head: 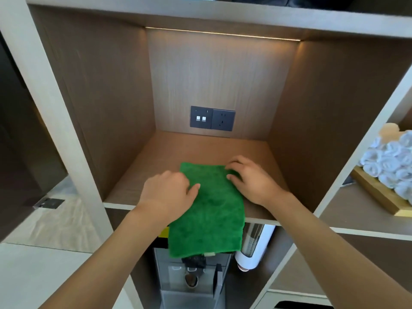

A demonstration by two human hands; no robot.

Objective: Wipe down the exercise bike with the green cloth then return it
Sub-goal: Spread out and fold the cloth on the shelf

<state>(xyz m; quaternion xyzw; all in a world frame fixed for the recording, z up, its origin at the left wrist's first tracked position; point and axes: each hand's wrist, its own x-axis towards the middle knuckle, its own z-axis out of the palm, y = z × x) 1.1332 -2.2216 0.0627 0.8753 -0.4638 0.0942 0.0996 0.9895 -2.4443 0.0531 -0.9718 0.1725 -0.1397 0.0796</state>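
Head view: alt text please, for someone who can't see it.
Two hands, the left hand and right hand, hold a green cloth on a wooden shelf, its near end hanging over the edge. A wall socket sits behind; rolled white towels lie right.

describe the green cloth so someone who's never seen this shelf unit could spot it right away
Find the lit wooden cubby with a dark socket plate on its back wall. The green cloth lies on its floor, its near half hanging over the front edge, with both hands on it. Nothing else here is bright green; the towels to the right are white rolls.
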